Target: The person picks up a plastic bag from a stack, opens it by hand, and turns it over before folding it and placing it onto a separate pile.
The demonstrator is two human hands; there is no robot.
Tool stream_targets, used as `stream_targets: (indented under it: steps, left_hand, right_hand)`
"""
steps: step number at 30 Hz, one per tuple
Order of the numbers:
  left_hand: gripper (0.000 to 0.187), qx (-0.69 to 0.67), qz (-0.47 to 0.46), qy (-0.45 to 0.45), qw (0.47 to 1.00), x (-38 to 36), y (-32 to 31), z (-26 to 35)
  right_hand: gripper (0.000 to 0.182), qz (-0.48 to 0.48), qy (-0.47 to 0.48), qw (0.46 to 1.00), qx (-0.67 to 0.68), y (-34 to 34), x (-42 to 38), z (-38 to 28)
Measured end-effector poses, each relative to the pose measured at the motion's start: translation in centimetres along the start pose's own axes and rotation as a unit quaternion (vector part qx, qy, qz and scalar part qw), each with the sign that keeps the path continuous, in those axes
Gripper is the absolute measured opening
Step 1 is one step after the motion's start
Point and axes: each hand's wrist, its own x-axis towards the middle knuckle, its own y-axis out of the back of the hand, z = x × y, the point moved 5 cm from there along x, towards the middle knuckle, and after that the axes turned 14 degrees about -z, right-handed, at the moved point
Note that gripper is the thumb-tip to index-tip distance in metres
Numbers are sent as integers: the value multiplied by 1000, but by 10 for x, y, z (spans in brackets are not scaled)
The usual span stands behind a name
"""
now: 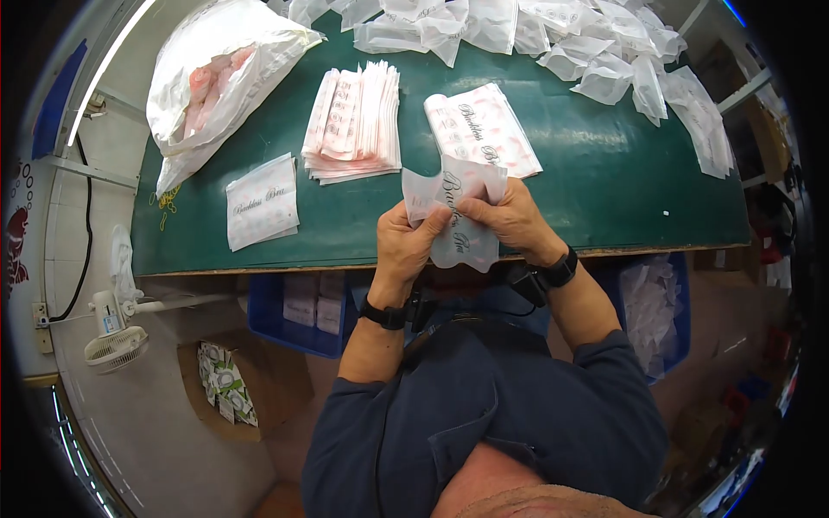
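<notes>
Nearest, the person's torso in a dark navy collared shirt (466, 414) is leaning toward the worktop (345, 220), a green surface with a light brown front edge, and black wrist straps (384, 317) are circling both forearms. Just past the straps, the left hand (406, 242) is pinching the left side of a thin, translucent white pouch printed with black script and pale pink marks (462, 237), its thumb pressing on the front. The right hand (515, 220) is pinching the same pouch from the right, so the pouch is sitting between the two hands, bending in curves, its lower end hanging between the wrists and its upper end rising above the thumbs. Farther left, a small flat pile of similar white printed pouches (262, 207) is lying apart from the hands. Beyond the hands, a tall stack of pink-and-white folded pouches (352, 125) is standing to the left, while a loose layered pile of white-and-pink printed pouches (475, 121) is lying just behind the held one. Farthest, a bulging white plastic sack (233, 43) is showing pink rolls (216, 86) at far left, and crumpled translucent white pouches (596, 43) are spreading across the back right.
</notes>
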Motion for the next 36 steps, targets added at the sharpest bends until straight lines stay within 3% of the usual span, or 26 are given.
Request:
stream_targets:
  steps: [4, 7, 8, 10, 12, 13, 15, 17, 21, 26, 29, 34, 36]
  left_hand:
    - [30, -106, 6, -9, 994, 7, -5, -5]
    - [36, 101, 163, -148, 970, -2, 7, 2]
    - [36, 100, 163, -150, 970, -4, 4, 7]
    - [32, 262, 121, -153, 945, -14, -9, 29]
    - [31, 341, 102, -147, 923, -20, -16, 33]
    - [30, 230, 72, -108, 964, -15, -16, 26]
    - [27, 0, 7, -29, 1000, -7, -20, 12]
    - [26, -25, -7, -17, 1000, -10, -18, 7]
    - [23, -63, -34, 8, 997, -15, -13, -1]
    - [16, -18, -26, -13, 999, -20, -13, 0]
    - [13, -21, -17, -31, 999, -21, -13, 1]
    - [11, -8, -26, -50, 998, -25, -20, 6]
    - [11, 12, -42, -52, 998, -24, -24, 11]
  right_hand:
    - [15, 47, 50, 997, -40, -2, -5, -10]
    - [15, 89, 79, 991, -66, -6, -11, -17]
    - [16, 110, 90, 987, -79, -7, -12, -19]
    - [17, 133, 100, 982, -91, -7, -13, -22]
    - [18, 128, 134, 947, -263, -17, -17, -32]
    - [21, 123, 153, 918, -346, -23, -16, -36]
    - [24, 109, 194, 901, -373, -29, -13, -34]
    - [32, 87, 268, 860, -425, -38, -16, -32]
    - [36, 47, 292, 850, -436, -41, -17, -27]
    - [24, 34, 263, 869, -418, -43, -23, -34]
    - [24, -99, 174, 966, -166, -39, -24, -38]
    - [37, -57, 69, 982, -169, -29, -19, -16]
    - [32, -94, 32, 993, -60, -32, -15, -3]
